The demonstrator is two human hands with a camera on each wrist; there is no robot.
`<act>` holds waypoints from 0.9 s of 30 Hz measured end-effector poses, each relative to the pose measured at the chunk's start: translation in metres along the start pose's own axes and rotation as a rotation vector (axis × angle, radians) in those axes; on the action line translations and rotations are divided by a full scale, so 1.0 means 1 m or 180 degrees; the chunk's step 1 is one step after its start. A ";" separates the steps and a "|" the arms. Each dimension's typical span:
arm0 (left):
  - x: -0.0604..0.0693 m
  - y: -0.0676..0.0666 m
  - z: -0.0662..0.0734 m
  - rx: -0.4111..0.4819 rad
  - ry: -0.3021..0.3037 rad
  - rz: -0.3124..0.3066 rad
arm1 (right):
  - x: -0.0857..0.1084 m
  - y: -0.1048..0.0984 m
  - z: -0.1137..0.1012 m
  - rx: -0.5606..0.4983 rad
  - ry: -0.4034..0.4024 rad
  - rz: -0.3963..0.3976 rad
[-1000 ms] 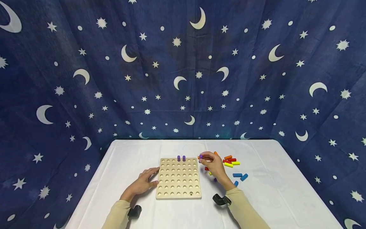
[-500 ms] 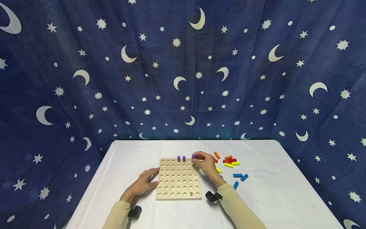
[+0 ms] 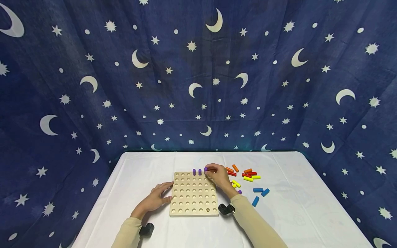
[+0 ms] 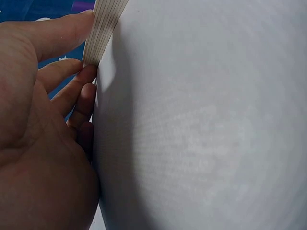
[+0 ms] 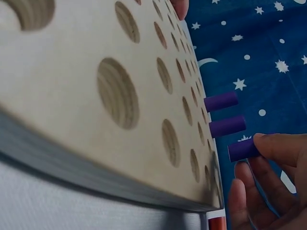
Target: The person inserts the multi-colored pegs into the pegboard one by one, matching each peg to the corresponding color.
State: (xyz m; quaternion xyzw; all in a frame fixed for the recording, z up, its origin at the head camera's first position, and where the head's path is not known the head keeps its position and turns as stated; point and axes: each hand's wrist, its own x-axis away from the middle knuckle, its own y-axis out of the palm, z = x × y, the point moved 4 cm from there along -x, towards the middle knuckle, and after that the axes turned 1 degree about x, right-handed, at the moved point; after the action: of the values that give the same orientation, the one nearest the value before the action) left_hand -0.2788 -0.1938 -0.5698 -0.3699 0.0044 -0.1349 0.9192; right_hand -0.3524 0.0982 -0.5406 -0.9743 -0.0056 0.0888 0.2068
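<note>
A square wooden board [image 3: 190, 199] with rows of round holes lies flat on the table. Two purple pegs [image 3: 194, 172] stand upright in holes of its far row. My right hand [image 3: 218, 176] pinches a third purple peg [image 5: 242, 150] between thumb and fingers. In the right wrist view that peg's lower end is just above the board, beside the two standing ones. My left hand [image 3: 156, 197] rests at the board's left edge. In the left wrist view its thumb and fingertips touch the board's side wall [image 4: 103, 31], fingers fairly straight.
Loose orange [image 3: 235, 168], red [image 3: 246, 175], yellow [image 3: 248, 179] and blue pegs [image 3: 257, 190] lie right of the board on the white tablecloth [image 3: 297, 206]. Another purple peg [image 3: 239, 192] lies near the right wrist. A dark star-patterned curtain [image 3: 198, 69] hangs behind the table.
My right hand has moved left with the purple peg, from beside the board's far right corner to its far row, next to the standing pegs. The left hand has stayed in place.
</note>
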 end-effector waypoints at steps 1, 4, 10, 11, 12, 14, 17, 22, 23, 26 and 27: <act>0.000 0.000 0.000 0.0009 -0.0006 -0.0007 | 0.000 0.001 0.001 0.0030 0.0003 0.0002; 0.000 0.000 0.000 0.0012 -0.0022 -0.0014 | -0.001 0.002 0.003 0.0091 0.0050 0.0014; 0.000 -0.001 0.000 -0.0029 0.0047 -0.0028 | -0.002 0.004 0.005 0.0138 0.0104 0.0002; 0.000 -0.001 0.000 -0.0026 0.0055 -0.0026 | -0.002 0.004 0.005 0.0142 0.0103 -0.0004; 0.000 -0.001 0.001 -0.0032 0.0063 -0.0024 | -0.003 0.004 0.005 0.0149 0.0100 -0.0006; 0.000 -0.001 0.001 -0.0010 0.0049 -0.0014 | -0.003 0.004 0.005 0.0165 0.0085 -0.0014; 0.000 0.000 0.000 0.0010 0.0013 0.0002 | -0.004 0.004 0.004 0.0210 0.0055 -0.0012; -0.001 0.001 0.000 0.0025 -0.0016 0.0008 | -0.004 0.005 0.005 0.0246 -0.0022 -0.0003; -0.001 0.001 0.000 0.0030 -0.0023 0.0009 | -0.004 0.005 0.005 0.0246 -0.0022 -0.0003; -0.001 0.001 0.000 0.0039 -0.0027 0.0016 | -0.005 0.005 0.006 0.0253 0.0002 -0.0009; -0.001 0.001 0.001 0.0048 -0.0020 0.0016 | -0.005 0.005 0.007 0.0255 0.0013 -0.0014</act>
State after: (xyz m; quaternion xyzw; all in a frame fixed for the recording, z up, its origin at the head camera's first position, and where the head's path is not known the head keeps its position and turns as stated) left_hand -0.2791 -0.1925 -0.5701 -0.3634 0.0014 -0.1314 0.9223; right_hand -0.3584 0.0959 -0.5481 -0.9654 -0.0037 0.0864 0.2459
